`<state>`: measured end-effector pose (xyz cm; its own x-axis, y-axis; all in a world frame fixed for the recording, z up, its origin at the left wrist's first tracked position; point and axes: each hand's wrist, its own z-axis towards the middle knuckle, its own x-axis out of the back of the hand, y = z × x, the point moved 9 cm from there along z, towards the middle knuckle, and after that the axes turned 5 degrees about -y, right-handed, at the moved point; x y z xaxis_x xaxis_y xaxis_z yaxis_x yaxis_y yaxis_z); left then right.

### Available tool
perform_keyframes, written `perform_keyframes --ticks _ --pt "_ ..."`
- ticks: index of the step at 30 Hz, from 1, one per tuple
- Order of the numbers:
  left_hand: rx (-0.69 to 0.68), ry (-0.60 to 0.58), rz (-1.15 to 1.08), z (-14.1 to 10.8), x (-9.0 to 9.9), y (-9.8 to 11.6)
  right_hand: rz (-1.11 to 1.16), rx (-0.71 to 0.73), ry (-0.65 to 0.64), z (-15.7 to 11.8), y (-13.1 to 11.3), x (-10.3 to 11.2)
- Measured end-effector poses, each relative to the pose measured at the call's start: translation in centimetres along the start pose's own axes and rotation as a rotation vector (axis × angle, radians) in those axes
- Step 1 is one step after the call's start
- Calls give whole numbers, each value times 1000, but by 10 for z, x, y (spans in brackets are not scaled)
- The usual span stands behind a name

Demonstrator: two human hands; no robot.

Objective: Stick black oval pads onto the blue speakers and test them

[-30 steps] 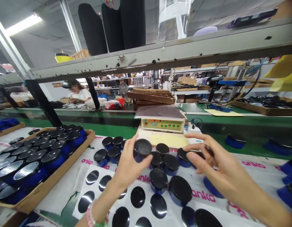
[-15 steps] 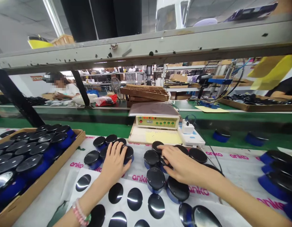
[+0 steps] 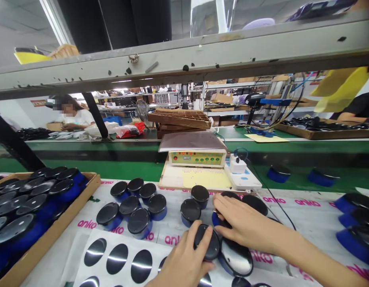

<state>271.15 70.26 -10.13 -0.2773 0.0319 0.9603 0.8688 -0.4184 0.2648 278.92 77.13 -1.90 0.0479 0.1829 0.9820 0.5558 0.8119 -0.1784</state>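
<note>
Over the printed white sheet point(image 3: 169, 229), our left hand point(image 3: 181, 265) grips a black-capped blue disc point(image 3: 206, 242); our right hand point(image 3: 246, 223) covers a second disc point(image 3: 216, 220), grip unclear, beside a mirrored disc point(image 3: 236, 257) and other discs.

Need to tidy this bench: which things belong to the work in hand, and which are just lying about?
In hand: left hand gripping a black-topped blue puck; right hand over a neighbouring puck; sheet of black discs.

Just nearby: cardboard tray of pucks; control box; wooden racks.

Pink "anko" brand print point(image 3: 87, 224), repeated across white sheet point(image 3: 318, 247), control box point(image 3: 198, 158) labels too small to read
</note>
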Motion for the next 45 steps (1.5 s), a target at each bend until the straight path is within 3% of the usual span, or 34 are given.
perform_keyframes --ticks 4,7,13,17,20,23,24,25,27,29,34,40,45 --pt "-52 2 3 5 4 8 80 1 12 -9 5 4" --pt "-55 53 -125 -2 11 6 94 -3 37 -6 9 -1" --pt "124 141 -491 -19 38 -15 80 42 55 3 2 -7" --pt "149 144 -538 -21 42 -14 109 29 131 3 -3 10" --pt "161 24 -549 -22 31 -9 30 -32 144 6 -2 20" --pt "109 -182 -538 -23 24 1 -21 -39 64 13 -3 11" --pt "100 -176 -533 -22 29 -1 -19 -21 33 16 -5 6" --pt "110 -113 -526 -19 38 -6 -21 -6 5 18 -6 1" --pt "180 123 -527 -11 59 -27 -29 10 -28 21 -8 -7" --pt "229 286 -566 0 66 -47 -27 13 -28 23 -9 -8" --pt "227 291 -675 23 50 -65 -1 -37 81 30 0 14" --pt "303 343 -712 1 60 -62 90 26 48 64 7 1" --pt "316 312 -723 -1 48 -62 188 36 84 74 18 9"
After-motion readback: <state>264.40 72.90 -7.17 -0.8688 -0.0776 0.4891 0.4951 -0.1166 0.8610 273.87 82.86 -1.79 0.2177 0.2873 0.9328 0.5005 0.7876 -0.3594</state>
